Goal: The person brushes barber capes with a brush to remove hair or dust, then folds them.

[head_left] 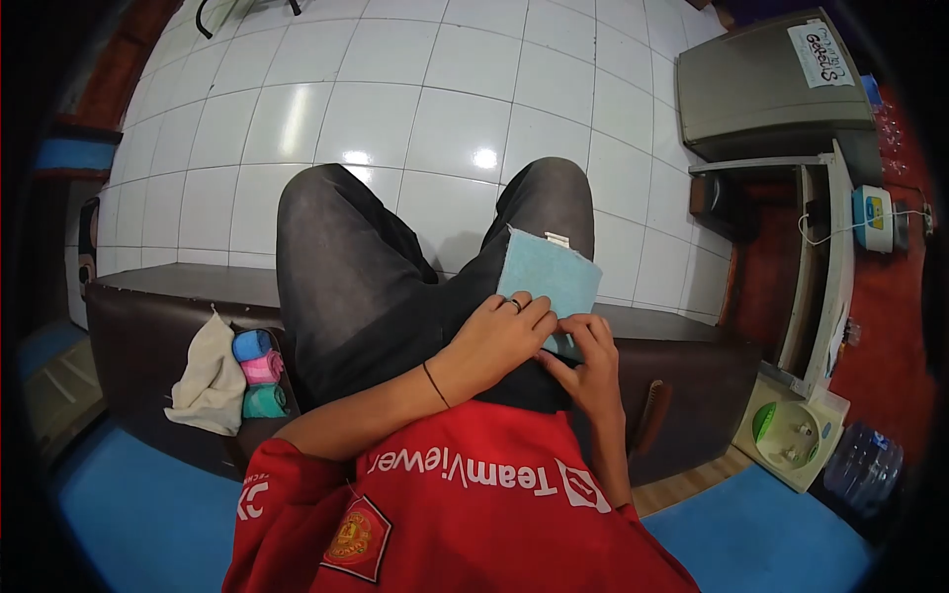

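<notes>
A light blue cloth (pixel 550 275), folded into a rough square with a white tag at its far edge, lies over my right thigh. My left hand (pixel 499 341), with a ring and a thin dark wrist cord, has its fingers curled onto the cloth's near edge. Beside it, my right hand (pixel 590 366) pinches the same edge between thumb and fingers. Part of that edge is hidden beneath both hands.
On the brown bench to my left are a beige cloth (pixel 210 381) and rolled blue (pixel 252 344), pink (pixel 263 369) and green (pixel 265 400) cloths. A brown comb (pixel 649 415) lies to my right. A grey fridge (pixel 771 84) stands farther off.
</notes>
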The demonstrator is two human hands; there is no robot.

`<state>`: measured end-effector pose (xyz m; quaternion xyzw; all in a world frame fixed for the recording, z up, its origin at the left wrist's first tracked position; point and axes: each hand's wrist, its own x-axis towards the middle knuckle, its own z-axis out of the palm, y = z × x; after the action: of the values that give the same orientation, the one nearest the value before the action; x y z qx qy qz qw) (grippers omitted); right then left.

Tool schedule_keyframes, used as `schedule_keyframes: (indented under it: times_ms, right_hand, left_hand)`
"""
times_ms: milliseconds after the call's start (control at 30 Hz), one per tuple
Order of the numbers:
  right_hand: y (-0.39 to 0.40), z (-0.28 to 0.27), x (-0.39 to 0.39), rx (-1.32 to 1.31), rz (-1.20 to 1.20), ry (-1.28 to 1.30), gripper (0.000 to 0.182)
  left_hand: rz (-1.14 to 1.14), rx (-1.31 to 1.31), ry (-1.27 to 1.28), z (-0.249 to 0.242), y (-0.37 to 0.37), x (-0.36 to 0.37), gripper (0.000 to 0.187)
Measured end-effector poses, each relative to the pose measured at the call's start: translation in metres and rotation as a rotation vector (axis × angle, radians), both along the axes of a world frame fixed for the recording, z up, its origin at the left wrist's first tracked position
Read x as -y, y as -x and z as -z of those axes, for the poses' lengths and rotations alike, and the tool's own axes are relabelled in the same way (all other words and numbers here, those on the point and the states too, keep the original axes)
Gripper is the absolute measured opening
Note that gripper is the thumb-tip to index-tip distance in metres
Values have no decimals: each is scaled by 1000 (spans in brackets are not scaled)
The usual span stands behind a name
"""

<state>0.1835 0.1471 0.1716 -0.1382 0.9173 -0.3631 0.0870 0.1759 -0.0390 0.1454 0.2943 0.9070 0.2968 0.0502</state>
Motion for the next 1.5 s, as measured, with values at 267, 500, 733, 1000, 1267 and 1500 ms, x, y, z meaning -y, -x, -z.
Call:
schedule_keyframes:
  times_ms: [267,500,733,1000,1267,1500]
  right_hand:
    - [-3,9,-6,-114,-35,-48,29]
    - [4,1,-25,29,2,-10,20]
    - [9,8,-39,136,137,-58,14]
    - [8,24,-44,292,273,68,20]
    - [8,19,-29,82,315,2,13]
    - [1,17,-21,-174,103,-35,12]
  left_hand:
    - [32,-193,-71,13,-1,12,29]
    - [-12,37,-322,21,2,30,22]
    - [-201,341,-595,26,12,39,22]
    - [-324,568,-627,25,12,35,18]
    - [-236,76,-392,21,9,31,27]
    - [42,-130,-247,15,-4,12,36]
